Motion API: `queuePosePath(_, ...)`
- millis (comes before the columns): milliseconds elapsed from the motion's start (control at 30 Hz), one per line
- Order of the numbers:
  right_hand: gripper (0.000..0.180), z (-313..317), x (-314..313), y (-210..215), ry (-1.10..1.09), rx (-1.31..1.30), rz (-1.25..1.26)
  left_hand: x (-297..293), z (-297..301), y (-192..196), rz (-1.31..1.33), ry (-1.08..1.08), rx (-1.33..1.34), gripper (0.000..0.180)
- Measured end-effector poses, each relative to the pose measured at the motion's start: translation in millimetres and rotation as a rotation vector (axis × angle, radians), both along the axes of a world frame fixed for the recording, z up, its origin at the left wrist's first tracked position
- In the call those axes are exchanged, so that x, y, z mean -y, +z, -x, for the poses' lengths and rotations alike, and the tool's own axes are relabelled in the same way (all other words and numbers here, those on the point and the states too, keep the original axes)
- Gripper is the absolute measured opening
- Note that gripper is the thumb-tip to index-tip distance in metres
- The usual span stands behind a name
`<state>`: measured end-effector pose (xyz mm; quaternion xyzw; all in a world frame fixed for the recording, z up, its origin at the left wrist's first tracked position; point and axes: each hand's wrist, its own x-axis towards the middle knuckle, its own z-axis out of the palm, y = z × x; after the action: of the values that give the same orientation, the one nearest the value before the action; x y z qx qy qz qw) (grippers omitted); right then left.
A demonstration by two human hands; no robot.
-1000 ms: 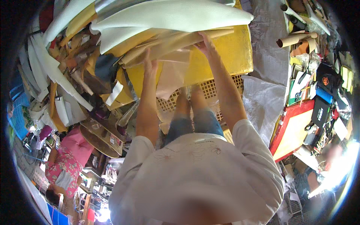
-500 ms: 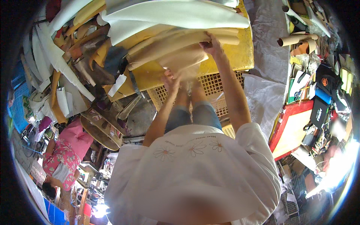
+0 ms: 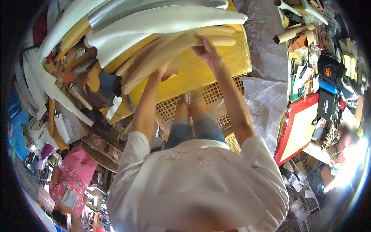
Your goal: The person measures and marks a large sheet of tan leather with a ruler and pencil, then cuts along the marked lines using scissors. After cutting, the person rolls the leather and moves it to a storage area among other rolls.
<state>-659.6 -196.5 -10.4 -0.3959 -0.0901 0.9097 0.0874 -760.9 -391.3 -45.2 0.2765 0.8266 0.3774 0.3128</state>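
Observation:
A tan sheet of leather-like material (image 3: 150, 58) lies loosely rolled across the yellow tabletop (image 3: 228, 62). At its near edge, my left hand (image 3: 164, 69) is closed on the sheet, its fingers blurred and partly hidden; a small brown flap shows beside it. Farther right, my right hand (image 3: 208, 52) grips the roll's near side, fingertips on top and the rest of the hand just over the yellow surface. Behind the tan roll rests a large white roll (image 3: 166, 23).
Scraps and rolled sheets (image 3: 77, 69) crowd the left side. Grey sheeting (image 3: 266, 50) covers the surface at right, beside a red-framed panel (image 3: 299, 127). A plastic crate with a grid (image 3: 216, 92) stands under the table's near edge. Another person (image 3: 71, 178) is at lower left.
The loose end that hung toward me is now drawn up against the roll. My left hand has moved up and left; the right has shifted slightly left in view. The view has shifted.

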Motion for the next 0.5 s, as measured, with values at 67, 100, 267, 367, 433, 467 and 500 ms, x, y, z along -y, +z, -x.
queuePosePath(67, 0.018, -17, 6, -3, 0.023, 0.008, -0.142, 1, 13, -8, 0.026, -0.016, -0.111, 0.060)
queuePosePath(100, 0.019, -24, 12, -8, -0.022, 0.067, -0.068, 5, 12, -13, 0.059, -0.052, -0.188, 0.060)
queuePosePath(267, 0.027, -48, 37, -46, -0.051, 0.002, 0.019, 54, -27, -42, 0.240, -0.328, -0.557, 0.057)
queuePosePath(367, 0.033, -46, 40, -56, -0.065, -0.055, -0.129, 80, -46, -47, 0.616, -0.801, -1.132, 0.056)
queuePosePath(433, 0.041, -37, 40, -55, -0.065, 0.201, -0.195, 87, -62, -35, 0.648, -0.839, -1.073, 0.055)
queuePosePath(467, 0.049, -34, 37, -50, -0.016, 0.235, -0.162, 97, -81, -20, 0.447, -0.589, -0.810, 0.054)
queuePosePath(500, 0.052, -40, 31, -43, 0.076, 0.332, -0.253, 109, -100, -1, 0.158, -0.326, -0.550, 0.053)
